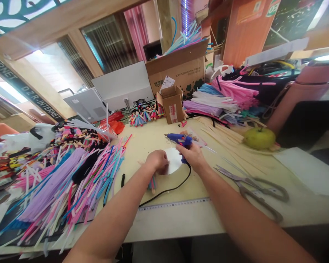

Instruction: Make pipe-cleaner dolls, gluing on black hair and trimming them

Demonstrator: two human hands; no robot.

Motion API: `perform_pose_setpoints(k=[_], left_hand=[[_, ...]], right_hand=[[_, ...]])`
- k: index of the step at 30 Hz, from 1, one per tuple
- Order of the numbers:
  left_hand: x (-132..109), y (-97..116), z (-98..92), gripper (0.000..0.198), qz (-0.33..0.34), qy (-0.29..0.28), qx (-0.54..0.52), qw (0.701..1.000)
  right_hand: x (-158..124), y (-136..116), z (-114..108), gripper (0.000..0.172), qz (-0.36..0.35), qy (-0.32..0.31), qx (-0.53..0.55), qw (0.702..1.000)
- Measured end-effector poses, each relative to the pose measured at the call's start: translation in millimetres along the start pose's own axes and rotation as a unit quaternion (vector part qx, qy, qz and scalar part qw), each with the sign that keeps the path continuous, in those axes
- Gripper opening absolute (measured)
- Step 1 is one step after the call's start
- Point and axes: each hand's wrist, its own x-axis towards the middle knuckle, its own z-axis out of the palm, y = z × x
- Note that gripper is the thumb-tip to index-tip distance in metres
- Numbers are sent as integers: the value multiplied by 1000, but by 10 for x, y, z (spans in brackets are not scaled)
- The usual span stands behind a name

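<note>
My right hand point(192, 155) is wrapped round a blue glue gun point(178, 138), whose nozzle points left. A black cord runs from its handle down across the table. My left hand point(157, 160) is closed in a pinch at the left edge of a shiny, pale round sheet point(175, 164); what the fingers hold is hidden. Below the left wrist lies a small piece with blue and pink stripes point(152, 183), partly covered by the arm. A short black stick point(123, 180) rests to the left of that arm.
Pipe cleaners point(79, 182) are heaped at left. Large scissors point(252, 186) and a green apple point(259, 137) lie at right. A ruler strip point(175, 203) runs along the front. Small dolls point(142, 115) and a small cardboard box point(173, 106) stand at the back.
</note>
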Motion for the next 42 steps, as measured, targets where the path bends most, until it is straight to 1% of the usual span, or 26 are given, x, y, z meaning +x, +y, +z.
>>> perform_pose_setpoints(k=[3, 6, 9, 12, 14, 16, 19, 21, 25, 28, 32, 34, 37, 39, 40, 42], left_hand=[[16, -25, -17, 19, -2, 0, -4, 1000], [-31, -75, -117, 22, -1, 8, -15, 1000], [-178, -196, -260, 29, -1, 35, -27, 999], [-412, -387, -345, 30, -23, 65, -21, 997], [-580, -516, -340, 34, -53, 73, -10, 996], [-720, -609, -291, 43, -77, 69, -2, 995], [-835, -654, -172, 57, -95, 55, -1, 994], [-847, -638, -82, 59, -106, 56, -20, 993], [-788, -594, 72, 37, -117, 77, -84, 987], [-729, -586, 100, 31, -109, 98, -127, 981], [-665, -587, -22, 34, -84, 126, -200, 968], [-633, -581, -105, 37, -73, 145, -250, 955], [-580, -563, -195, 40, -54, 192, -357, 913], [-551, -552, -230, 39, -27, 210, -411, 887], [-541, -551, -244, 37, -14, 209, -423, 882], [-531, -561, -267, 32, -2, 196, -413, 889]], right_hand=[[-14, -25, -18, 28, 1, -3, 9, 1000], [-18, -31, -35, 30, 5, -4, 17, 1000], [-10, -29, -43, 29, 12, -10, 32, 999], [0, -29, -36, 30, 25, -18, 56, 998], [-3, -37, -28, 30, 34, -23, 71, 997], [-16, -52, -20, 31, 42, -30, 81, 995], [-45, -79, -17, 30, 45, -41, 91, 994], [-60, -92, -19, 28, 49, -54, 103, 992], [-81, -111, -33, 29, 43, -78, 133, 987], [-92, -149, -47, 32, 27, -93, 149, 984], [-64, -301, -49, 34, -1, -128, 179, 976], [-26, -422, -34, 34, -17, -142, 179, 973], [26, -582, 5, 36, -38, -162, 149, 975], [40, -621, 32, 37, -43, -175, 126, 976], [40, -614, 44, 36, -42, -182, 117, 975], [28, -557, 60, 36, -38, -197, 106, 974]])
